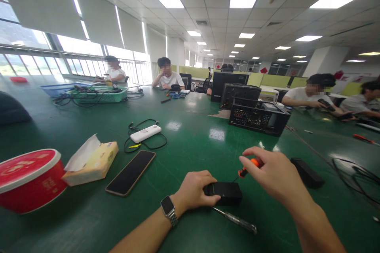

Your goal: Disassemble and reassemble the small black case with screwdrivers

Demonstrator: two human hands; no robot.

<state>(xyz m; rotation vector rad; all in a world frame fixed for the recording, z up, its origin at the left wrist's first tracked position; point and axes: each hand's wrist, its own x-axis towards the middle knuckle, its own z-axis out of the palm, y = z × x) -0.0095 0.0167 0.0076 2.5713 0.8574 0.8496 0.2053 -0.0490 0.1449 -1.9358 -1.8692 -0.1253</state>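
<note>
- Black box (230, 193): on desk (190, 136), long axis left to right.
- Left hand (194, 189): nearer, clasping the box's left end.
- Right hand (271, 168): right of box, holding orange driver (243, 172), tip at box's far edge.

Red tub (33, 184) cropped left, orange screwdriver (243, 172) partly covered, tip seemingly hidden

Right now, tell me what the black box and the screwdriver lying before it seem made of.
Black box: probably plastic, dull black with little shine. Lying screwdriver: shaft apparently polished metal, glinting silver; handle glossy, perhaps plastic, its material unclear.
</note>
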